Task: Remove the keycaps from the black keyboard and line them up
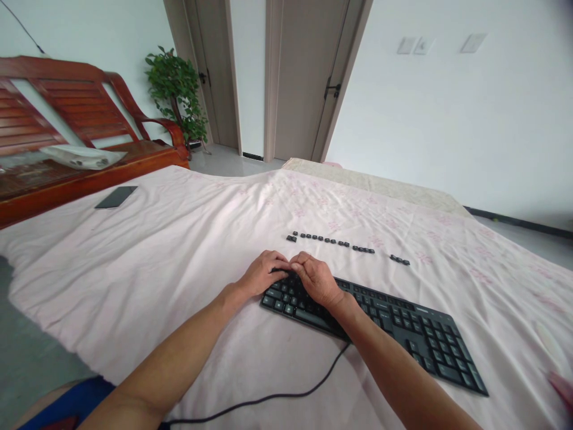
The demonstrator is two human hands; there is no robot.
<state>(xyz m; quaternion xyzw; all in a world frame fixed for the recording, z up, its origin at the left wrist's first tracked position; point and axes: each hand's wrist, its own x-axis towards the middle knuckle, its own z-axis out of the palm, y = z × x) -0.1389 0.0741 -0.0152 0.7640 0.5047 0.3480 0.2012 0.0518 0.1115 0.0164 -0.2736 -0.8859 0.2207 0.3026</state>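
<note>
A black keyboard [447,352] lies at a slant on the pink cloth, its left end under my hands. My left hand [264,272] is at the keyboard's upper left corner, fingers bent and closed, thumb over the keys. Beside it, my right hand [317,279] reaches across the left keys with its fingers pinched together. The fingertips of both hands meet at the keyboard's back edge; what is between them is hidden. Behind the keyboard, loose black keycaps [326,240] form a broken row, with several more keycaps [400,260] grouped at the right end.
A black cable [264,396] curves from the keyboard toward the front. The wrinkled pink cloth [188,251] covers the surface, with a dark phone [116,197] at its far left. Beyond stand a wooden bench [85,107], a leafy plant [174,89] and doors [304,77].
</note>
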